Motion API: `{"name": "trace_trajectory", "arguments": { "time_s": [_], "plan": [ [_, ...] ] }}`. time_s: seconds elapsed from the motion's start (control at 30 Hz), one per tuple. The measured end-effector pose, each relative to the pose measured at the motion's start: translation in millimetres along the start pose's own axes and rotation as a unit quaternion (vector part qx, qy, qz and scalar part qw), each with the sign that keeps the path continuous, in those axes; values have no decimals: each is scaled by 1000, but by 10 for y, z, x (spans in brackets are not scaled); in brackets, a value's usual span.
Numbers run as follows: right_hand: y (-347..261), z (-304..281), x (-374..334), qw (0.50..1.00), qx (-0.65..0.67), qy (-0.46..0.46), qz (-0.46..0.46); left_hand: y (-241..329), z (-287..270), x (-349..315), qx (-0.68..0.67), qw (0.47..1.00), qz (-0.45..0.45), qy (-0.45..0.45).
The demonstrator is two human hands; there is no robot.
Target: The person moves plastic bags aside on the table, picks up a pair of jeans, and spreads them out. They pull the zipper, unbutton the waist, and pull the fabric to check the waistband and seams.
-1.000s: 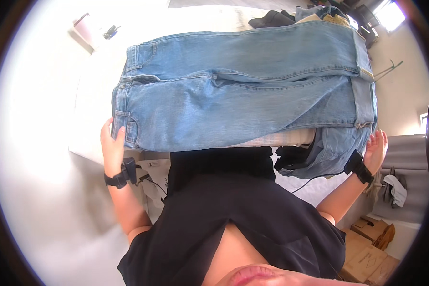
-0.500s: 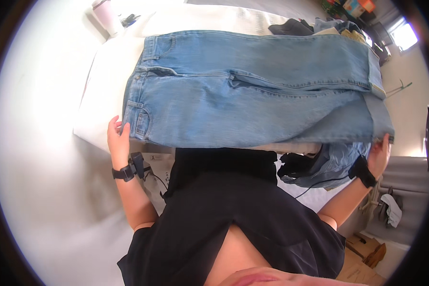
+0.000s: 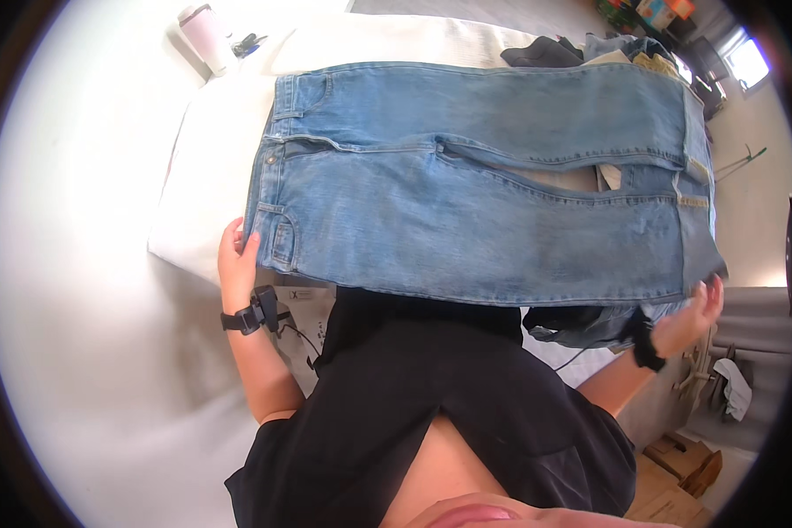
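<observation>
A pair of light blue jeans (image 3: 387, 211) lies spread sideways, waistband to the left and legs to the right, the zip side facing up. At the near end of the waistband, my left hand (image 3: 239, 264) grips the edge, its thumb beside the front pocket. My right hand (image 3: 691, 319), a little blurred, has its fingertips closed at the near corner of the turned-up cuff (image 3: 702, 246). Between the two legs a narrow gap shows the surface underneath. The near leg hangs slightly over the front edge.
The jeans lie on a white-covered table (image 3: 204, 167). A pale pink tumbler (image 3: 204, 40) stands at the far left, beside small dark items (image 3: 248, 44). Dark folded clothes (image 3: 544, 53) lie at the far right. More denim (image 3: 581, 326) sits below the near leg, by my right arm.
The near leg has come toward me and lies flatter, with the gap between the legs wider. My right hand has moved nearer to me with the cuff; my left stays at the waistband.
</observation>
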State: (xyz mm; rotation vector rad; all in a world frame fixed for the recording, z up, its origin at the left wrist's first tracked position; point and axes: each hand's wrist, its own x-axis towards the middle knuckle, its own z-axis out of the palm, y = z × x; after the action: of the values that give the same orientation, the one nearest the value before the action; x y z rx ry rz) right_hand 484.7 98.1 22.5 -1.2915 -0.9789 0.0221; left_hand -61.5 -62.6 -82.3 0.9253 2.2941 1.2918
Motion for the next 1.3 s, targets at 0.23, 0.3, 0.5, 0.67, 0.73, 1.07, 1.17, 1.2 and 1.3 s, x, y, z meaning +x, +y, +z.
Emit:
{"name": "trace_trajectory", "arguments": {
  "time_s": [0.23,0.3,0.5,0.67,0.73,1.07,1.17,1.2,1.3],
  "plan": [
    [-154,802,-1205,885,26,-462,-49,-95,21,-11,207,970,110,63],
    [10,887,-1327,856,27,-516,-12,-78,45,10,221,967,113,58],
    [182,968,-1481,843,-5,-521,-136,-110,81,-21,216,964,136,76],
    [186,961,-1510,845,-1,-516,-142,-144,75,-33,237,958,142,81],
    [187,951,-1511,842,1,-522,-137,-149,69,-49,245,956,137,83],
    [193,981,-1513,846,1,-517,-130,-154,52,-18,226,962,132,72],
    [205,1003,-1500,850,9,-510,-128,-156,60,1,227,961,136,73],
    [209,1004,-1500,852,11,-507,-129,-158,60,3,227,961,138,73],
    [186,997,-1507,856,13,-500,-128,-142,64,-3,227,962,136,73]
  ]
}}
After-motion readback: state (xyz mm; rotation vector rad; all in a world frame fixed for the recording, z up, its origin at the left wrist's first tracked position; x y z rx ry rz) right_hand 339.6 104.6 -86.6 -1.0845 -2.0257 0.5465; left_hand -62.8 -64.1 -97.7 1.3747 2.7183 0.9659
